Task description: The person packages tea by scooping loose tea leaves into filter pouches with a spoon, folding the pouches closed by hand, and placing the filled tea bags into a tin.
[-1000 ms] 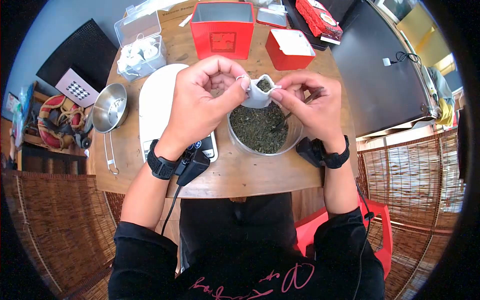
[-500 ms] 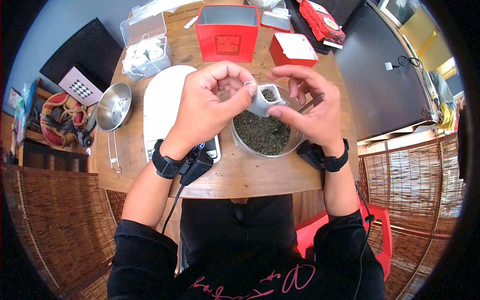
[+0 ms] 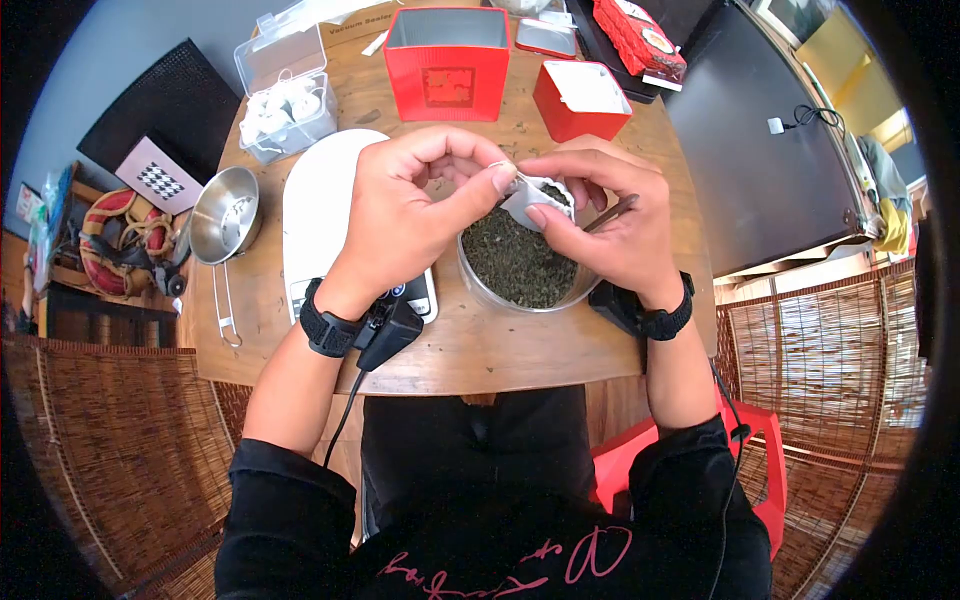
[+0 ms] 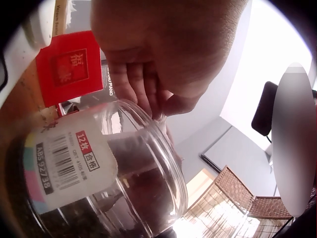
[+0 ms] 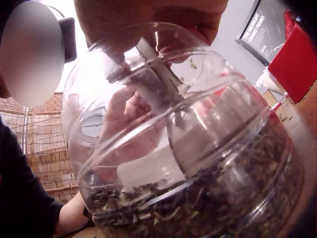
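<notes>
Over a clear plastic jar [image 3: 482,292] of dried tea leaves [image 3: 515,265], both hands hold a small white tea bag [image 3: 526,207] with leaf inside its open mouth. The left hand [image 3: 410,205] pinches the bag's left edge between thumb and index finger. On the other side, the right hand [image 3: 620,205] has its thumb and index finger at the bag, while a spoon [image 3: 612,213] is tucked in the same hand, its dark handle sticking up. The jar's labelled side [image 4: 79,163] fills much of the left wrist view. Through its wall in the right wrist view, leaves [image 5: 223,193] show.
A white kitchen scale [image 3: 325,200] lies left of the jar, with a steel long-handled pan [image 3: 225,215] beyond it. Behind stand a clear box of white tea bags [image 3: 290,120], a tall red tin [image 3: 447,85] and a smaller red tin [image 3: 582,105].
The right index finger lifted away from the bag, then came back to it. The bag has turned, its mouth now tilted toward the right hand. The left hand keeps its pinch.
</notes>
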